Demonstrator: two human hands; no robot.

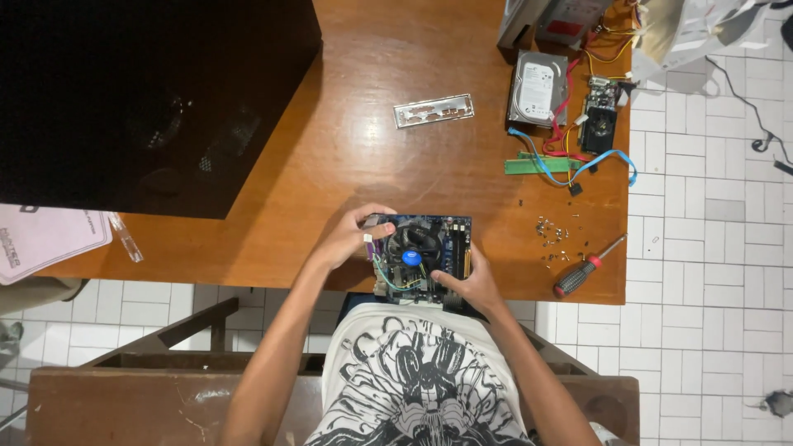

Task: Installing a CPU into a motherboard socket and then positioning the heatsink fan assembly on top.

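A blue motherboard (450, 234) with a round black cooler fan (413, 248) lies at the near edge of the wooden table (347, 149). My left hand (353, 234) grips the board's left edge, fingers curled over its top corner. On the opposite side, my right hand (468, 283) holds the board's lower right corner, thumb on its surface. Both hands are closed on the board.
A black computer case (140, 91) fills the table's far left. A metal port shield (434, 110), a hard drive (537, 87), a graphics card (600, 116), a green memory stick (541, 165), blue cables, loose screws (549, 235) and a red-handled screwdriver (585, 268) lie right.
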